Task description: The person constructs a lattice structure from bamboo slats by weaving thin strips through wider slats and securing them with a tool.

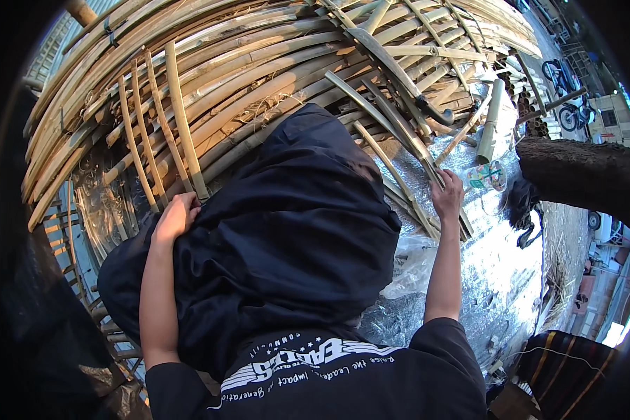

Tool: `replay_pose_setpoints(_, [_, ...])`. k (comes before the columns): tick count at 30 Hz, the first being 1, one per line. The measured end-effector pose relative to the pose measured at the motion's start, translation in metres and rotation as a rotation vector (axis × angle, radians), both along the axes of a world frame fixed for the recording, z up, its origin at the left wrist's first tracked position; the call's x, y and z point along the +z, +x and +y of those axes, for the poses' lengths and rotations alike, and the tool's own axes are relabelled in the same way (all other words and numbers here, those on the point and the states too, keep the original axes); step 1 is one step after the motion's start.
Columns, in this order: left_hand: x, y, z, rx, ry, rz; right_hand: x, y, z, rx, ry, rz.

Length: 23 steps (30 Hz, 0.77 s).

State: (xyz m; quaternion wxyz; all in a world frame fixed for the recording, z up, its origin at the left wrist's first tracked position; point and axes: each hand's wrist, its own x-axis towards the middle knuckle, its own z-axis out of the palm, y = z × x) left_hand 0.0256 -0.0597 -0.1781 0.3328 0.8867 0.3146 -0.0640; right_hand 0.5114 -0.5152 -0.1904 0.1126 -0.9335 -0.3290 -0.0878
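Note:
My right hand (446,193) is closed around bamboo strips (411,145) that slant up and left from it toward the bamboo pile. My left hand (179,215) rests against the black cloth (280,231) over my legs, its fingers curled by the lower end of a bamboo strip (181,122). Whatever those fingers hold, if anything, is hidden. Several thinner strips (138,133) stand side by side just left of that one. A long-bladed knife (388,61) with a dark, hooked handle (434,112) lies on the bamboo beyond my right hand.
A large pile of split bamboo (238,66) spans the far side. Silver sheeting (483,259) covers the ground at right, with a clear plastic cup (488,176) and a bamboo tube (491,122) on it. A thick dark log (581,171) juts in from the right. Bicycles (574,115) stand farther off.

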Motion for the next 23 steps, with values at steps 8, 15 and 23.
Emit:
replay_pose_setpoints(8, [-0.004, -0.005, 0.002, -0.021, 0.024, -0.001, -0.005, -0.015, 0.021, -0.125, 0.077, -0.030])
replay_pose_setpoints(15, [0.000, -0.001, 0.001, -0.004, 0.027, 0.024, 0.004, -0.021, 0.024, -0.099, 0.176, 0.039])
replay_pose_setpoints(23, [-0.001, -0.001, -0.001, 0.006, 0.023, 0.029, -0.005, -0.023, 0.009, 0.006, 0.046, -0.165])
